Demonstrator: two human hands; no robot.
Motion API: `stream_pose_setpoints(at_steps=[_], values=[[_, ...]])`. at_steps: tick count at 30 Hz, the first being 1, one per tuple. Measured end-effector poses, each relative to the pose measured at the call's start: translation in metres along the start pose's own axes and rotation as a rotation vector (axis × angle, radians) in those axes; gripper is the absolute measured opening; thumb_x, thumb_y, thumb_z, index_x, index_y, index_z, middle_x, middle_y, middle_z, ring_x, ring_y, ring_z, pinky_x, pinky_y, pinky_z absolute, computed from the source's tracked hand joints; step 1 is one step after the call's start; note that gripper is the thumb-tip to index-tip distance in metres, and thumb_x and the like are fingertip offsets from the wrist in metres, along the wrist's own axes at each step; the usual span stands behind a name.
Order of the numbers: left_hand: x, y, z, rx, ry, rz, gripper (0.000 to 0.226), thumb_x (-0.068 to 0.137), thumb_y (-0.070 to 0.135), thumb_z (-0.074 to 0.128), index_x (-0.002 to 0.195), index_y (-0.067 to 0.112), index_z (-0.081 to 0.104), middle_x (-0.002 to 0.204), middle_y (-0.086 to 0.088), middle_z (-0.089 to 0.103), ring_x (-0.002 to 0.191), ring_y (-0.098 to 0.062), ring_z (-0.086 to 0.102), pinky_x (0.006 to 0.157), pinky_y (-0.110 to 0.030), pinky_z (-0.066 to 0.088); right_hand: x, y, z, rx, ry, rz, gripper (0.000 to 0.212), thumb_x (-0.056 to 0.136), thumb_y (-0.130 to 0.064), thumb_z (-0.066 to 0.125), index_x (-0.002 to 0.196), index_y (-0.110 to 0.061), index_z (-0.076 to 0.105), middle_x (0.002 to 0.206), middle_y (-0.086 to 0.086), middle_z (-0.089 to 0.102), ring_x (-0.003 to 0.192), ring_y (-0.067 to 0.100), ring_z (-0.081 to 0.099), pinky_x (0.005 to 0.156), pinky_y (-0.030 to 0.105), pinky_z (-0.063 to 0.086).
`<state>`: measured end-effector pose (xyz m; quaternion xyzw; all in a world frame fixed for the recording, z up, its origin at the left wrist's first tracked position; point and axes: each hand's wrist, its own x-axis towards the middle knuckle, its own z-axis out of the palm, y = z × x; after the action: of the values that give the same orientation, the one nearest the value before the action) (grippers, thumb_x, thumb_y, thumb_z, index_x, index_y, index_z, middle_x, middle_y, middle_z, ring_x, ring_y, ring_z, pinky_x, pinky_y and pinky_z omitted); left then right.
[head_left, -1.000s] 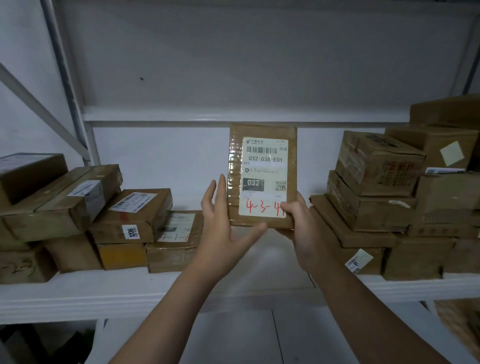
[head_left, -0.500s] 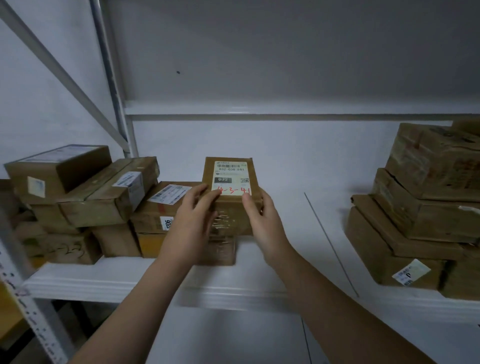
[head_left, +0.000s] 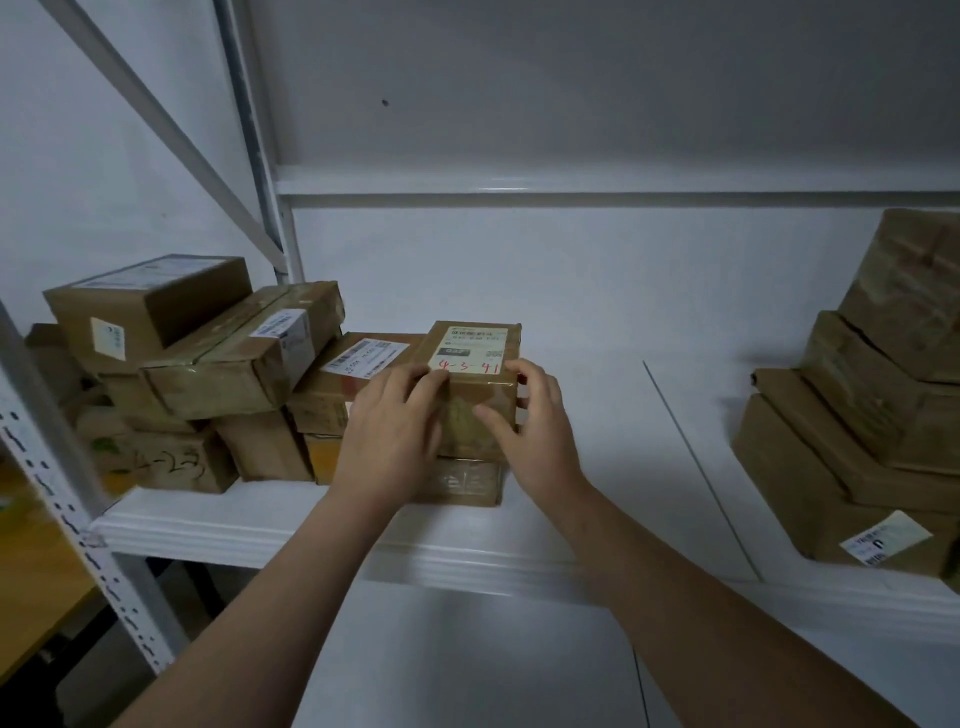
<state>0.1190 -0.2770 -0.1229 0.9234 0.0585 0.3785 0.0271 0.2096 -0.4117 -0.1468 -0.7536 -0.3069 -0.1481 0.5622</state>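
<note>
The small box (head_left: 478, 384) sits on a lower box (head_left: 467, 480) on the shelf (head_left: 597, 441). The left hand (head_left: 395, 423) grips its 9 o'clock side, the right hand (head_left: 532, 415) its 3 o'clock side. It looks light and stiff, with slippery tape.

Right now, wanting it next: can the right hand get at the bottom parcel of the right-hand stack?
Probably yes: only bare shelf separates the right hand from the bottom parcel, though other parcels sit on it.

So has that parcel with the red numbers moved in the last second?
Yes. The parcel was held upright over the bare shelf; it has gone left and down, and now lies flat atop the left pile of boxes.
</note>
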Motion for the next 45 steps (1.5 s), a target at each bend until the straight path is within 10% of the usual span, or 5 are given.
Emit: stream_pose_setpoints(at_steps=[10,26,36,41,45], values=[[0.006,0.021,-0.015,0.014,0.0,0.025,0.041,0.085,0.019,0.065,0.124,0.01,0.058,0.122,-0.015,0.058,0.114,-0.037,0.052,0.094,-0.048,0.042,-0.003,-0.013,-0.044,-0.131,-0.072,0.008,0.049,0.094,-0.032,0.057,0.14,-0.024,0.041,0.139,-0.001,0.044,0.121,0.016,0.049,0.098,0.043,0.046],[0.042,0.216,0.0,-0.373,0.03,0.298,0.04,0.09,0.024,0.058,0.128,0.011,0.057,0.126,-0.012,0.057,0.116,-0.033,0.052,0.095,-0.046,0.043,-0.054,-0.034,-0.269,-0.447,0.385,-0.13,0.017,0.09,-0.008,0.057,0.104,-0.011,0.066,0.107,-0.009,0.053,0.098,0.007,0.053,0.084,0.018,0.041],[0.104,0.349,0.002,-0.508,-0.215,0.271,0.073,0.093,0.042,0.055,0.151,0.039,0.01,0.16,-0.011,0.001,0.137,-0.035,0.033,0.106,-0.044,0.038,-0.063,-0.017,-0.365,-0.344,0.45,0.133,0.037,0.093,-0.015,0.057,0.13,-0.016,0.052,0.125,-0.005,0.048,0.117,0.015,0.051,0.101,0.034,0.045],[0.115,0.363,0.014,-0.577,-0.172,0.199,0.059,0.094,0.035,0.055,0.146,0.028,0.028,0.134,-0.012,0.05,0.114,-0.029,0.055,0.089,-0.035,0.045,-0.05,-0.007,-0.375,-0.261,0.347,0.196,0.056,0.092,-0.027,0.056,0.145,-0.022,0.038,0.139,-0.002,0.05,0.128,0.014,0.046,0.108,0.04,0.041],[0.099,0.363,0.011,-0.671,-0.08,0.138,0.054,0.093,0.03,0.057,0.141,0.027,0.032,0.129,-0.01,0.052,0.112,-0.025,0.055,0.085,-0.03,0.043,-0.045,-0.013,-0.369,-0.076,0.266,0.198,0.043,0.098,-0.017,0.051,0.137,-0.03,0.039,0.12,-0.015,0.053,0.112,-0.001,0.05,0.091,0.012,0.043]])
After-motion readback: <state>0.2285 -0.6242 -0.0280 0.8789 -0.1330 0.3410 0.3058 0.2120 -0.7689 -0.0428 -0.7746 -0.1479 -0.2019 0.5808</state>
